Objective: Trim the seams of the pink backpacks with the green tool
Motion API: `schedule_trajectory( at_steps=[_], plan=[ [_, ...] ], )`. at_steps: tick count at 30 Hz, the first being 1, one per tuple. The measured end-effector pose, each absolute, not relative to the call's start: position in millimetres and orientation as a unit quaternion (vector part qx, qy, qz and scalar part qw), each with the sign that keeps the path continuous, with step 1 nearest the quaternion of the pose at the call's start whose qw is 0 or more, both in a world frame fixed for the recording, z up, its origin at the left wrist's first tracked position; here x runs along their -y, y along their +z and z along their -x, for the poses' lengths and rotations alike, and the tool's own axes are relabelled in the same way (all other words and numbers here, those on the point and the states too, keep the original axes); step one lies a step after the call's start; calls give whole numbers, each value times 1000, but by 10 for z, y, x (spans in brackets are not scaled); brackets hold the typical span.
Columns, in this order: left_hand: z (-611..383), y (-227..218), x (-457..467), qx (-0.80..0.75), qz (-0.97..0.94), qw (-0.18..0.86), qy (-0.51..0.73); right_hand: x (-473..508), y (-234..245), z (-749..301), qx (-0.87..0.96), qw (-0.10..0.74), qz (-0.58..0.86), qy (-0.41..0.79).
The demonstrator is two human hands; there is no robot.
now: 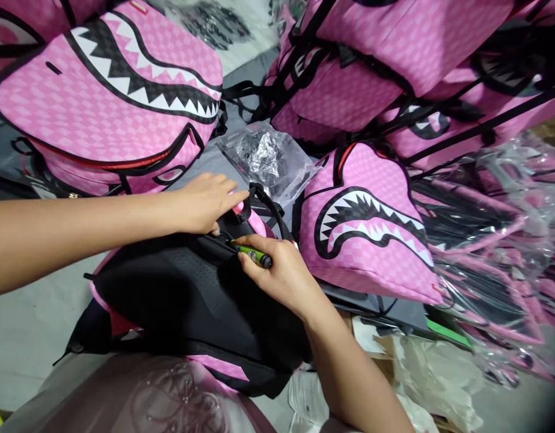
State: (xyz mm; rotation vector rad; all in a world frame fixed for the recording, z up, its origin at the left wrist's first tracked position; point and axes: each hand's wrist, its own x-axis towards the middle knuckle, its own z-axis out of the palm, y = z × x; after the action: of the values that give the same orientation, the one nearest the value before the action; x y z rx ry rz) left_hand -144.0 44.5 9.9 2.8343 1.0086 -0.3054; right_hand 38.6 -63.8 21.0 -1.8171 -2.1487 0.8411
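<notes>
A pink backpack (187, 300) lies in front of me with its black padded back panel facing up. My left hand (205, 201) is closed over its top near the black carry handle (268, 204), fingers curled on the fabric. My right hand (281, 273) pinches a small green-handled tool (252, 252) whose tip touches the seam at the top of the back panel.
Pink shark-mouth backpacks are piled all around: one at upper left (110, 102), one to the right (371, 228), more at the back (394, 54). Clear plastic bags (268, 159) lie behind and at far right (498, 252). Crumpled paper (421, 367) sits at lower right.
</notes>
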Motion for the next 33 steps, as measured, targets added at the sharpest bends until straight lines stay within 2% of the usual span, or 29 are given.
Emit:
schedule_trajectory(
  at_steps=[5,8,16,25,31,33],
  plan=[
    [1653,273,-442,-397,-890,133,-179,806,13,-332,740,279,531,305],
    [1639,305,-320,-416,-880,124,-194,913,-73,-200,726,333,522,299],
    [1594,226,-138,-428,-884,22,-188,1066,-130,-66,736,333,522,274],
    [1879,80,-285,-341,-931,96,-86,998,-214,-113,732,350,529,250],
    [1785,178,-134,-510,-848,80,-117,981,-224,-144,733,334,534,258],
    [1754,207,-140,-521,-836,88,-150,966,-208,-152,733,327,537,259]
  ],
)
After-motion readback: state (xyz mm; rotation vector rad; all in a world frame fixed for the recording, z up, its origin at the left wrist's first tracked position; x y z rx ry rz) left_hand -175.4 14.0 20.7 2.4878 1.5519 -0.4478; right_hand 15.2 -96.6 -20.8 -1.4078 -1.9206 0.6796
